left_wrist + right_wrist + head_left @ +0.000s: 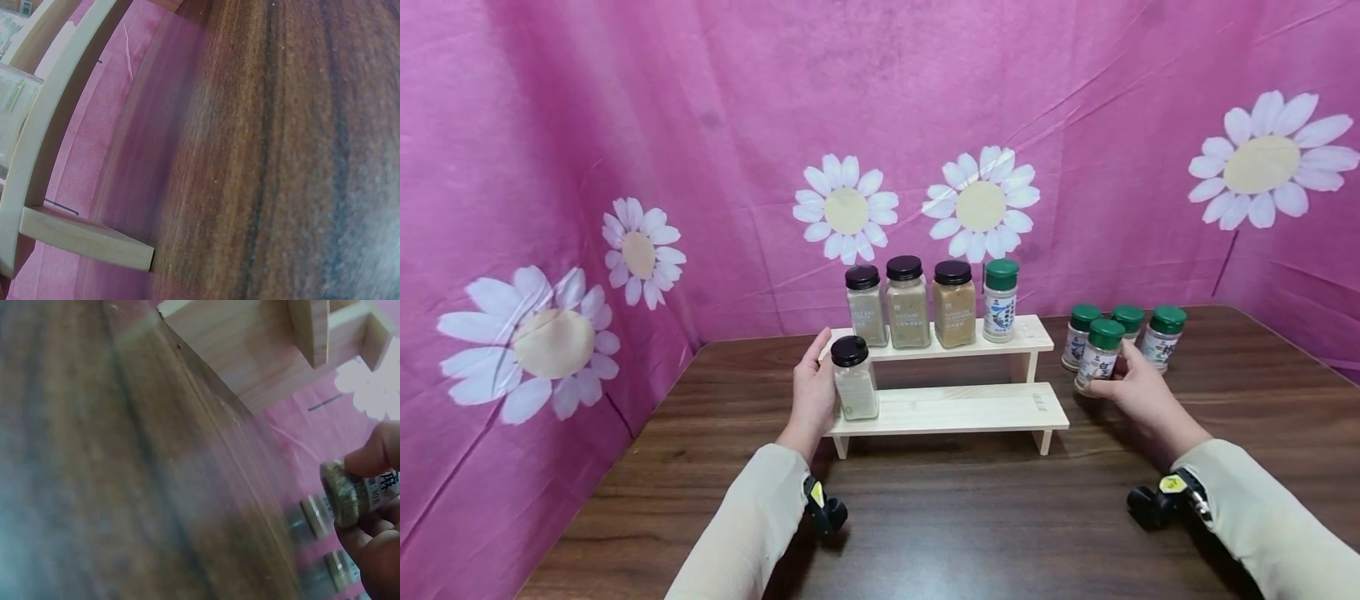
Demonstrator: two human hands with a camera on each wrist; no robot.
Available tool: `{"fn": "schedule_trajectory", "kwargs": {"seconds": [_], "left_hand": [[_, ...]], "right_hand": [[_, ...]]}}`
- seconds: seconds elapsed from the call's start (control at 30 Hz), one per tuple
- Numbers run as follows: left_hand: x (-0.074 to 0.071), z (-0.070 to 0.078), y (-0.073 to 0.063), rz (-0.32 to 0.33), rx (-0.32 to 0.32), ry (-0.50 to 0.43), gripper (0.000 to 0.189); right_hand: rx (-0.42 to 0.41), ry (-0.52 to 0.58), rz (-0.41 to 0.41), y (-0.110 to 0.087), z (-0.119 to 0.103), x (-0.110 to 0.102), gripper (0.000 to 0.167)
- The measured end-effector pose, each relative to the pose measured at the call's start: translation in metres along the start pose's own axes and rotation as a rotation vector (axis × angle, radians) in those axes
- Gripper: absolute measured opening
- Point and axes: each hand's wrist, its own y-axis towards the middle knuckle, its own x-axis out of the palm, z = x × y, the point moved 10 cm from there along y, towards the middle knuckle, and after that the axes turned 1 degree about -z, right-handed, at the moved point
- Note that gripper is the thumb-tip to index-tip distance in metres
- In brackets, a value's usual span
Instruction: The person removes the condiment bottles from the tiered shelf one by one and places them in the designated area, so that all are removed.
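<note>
My right hand pinches a small green-capped spice bottle between thumb and fingers, at the right of the wooden rack. Its label and grainy contents show in the right wrist view, where the bottle is partly covered by the fingers. At the rack's left end, my left hand lies beside a square black-lidded spice jar, fingers extended upward. That jar stands on the lower shelf. Whether the palm touches it is hard to tell; the left wrist view does not show the hand.
On the upper shelf stand several jars: three black-lidded, including a brown one, and one green-capped bottle. More green-capped bottles, one of them at far right, stand on the dark wooden table. A pink flowered cloth hangs behind.
</note>
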Motion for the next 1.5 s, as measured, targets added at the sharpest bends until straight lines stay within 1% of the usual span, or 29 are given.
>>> {"fn": "schedule_trajectory", "kwargs": {"seconds": [0.07, 0.23, 0.37, 0.43, 0.67, 0.83, 1.13, 1.5], "left_hand": [[0.0, 0.0, 0.0, 0.0, 0.001, 0.002, 0.046], [0.0, 0.0, -0.001, 0.0, -0.003, 0.003, 0.045], [0.0, 0.0, 0.0, -0.003, -0.002, -0.011, 0.046], [0.0, -0.001, 0.0, -0.003, -0.005, -0.024, 0.046], [0.0, 0.001, -0.001, -0.011, 0.008, -0.015, 0.045], [0.001, 0.002, -0.001, -0.02, 0.011, -0.007, 0.045], [-0.002, 0.0, -0.001, 0.009, -0.001, 0.014, 0.045], [0.0, 0.0, 0.0, -0.004, 0.0, 0.007, 0.045]], "right_hand": [[0.009, -0.004, -0.016, 0.001, 0.003, 0.002, 0.051], [0.013, -0.122, -0.028, 0.004, 0.006, 0.002, 0.058], [0.026, -0.177, -0.046, 0.005, 0.01, 0.003, 0.057], [0.034, -0.184, -0.056, 0.005, 0.012, 0.004, 0.055], [0.043, -0.19, -0.067, 0.003, 0.015, 0.005, 0.055], [0.069, -0.197, -0.091, 0.003, 0.017, 0.007, 0.053], [0.109, -0.195, -0.15, 0.002, 0.021, 0.013, 0.055], [0.13, -0.211, -0.166, 0.002, 0.023, 0.011, 0.054]]}}
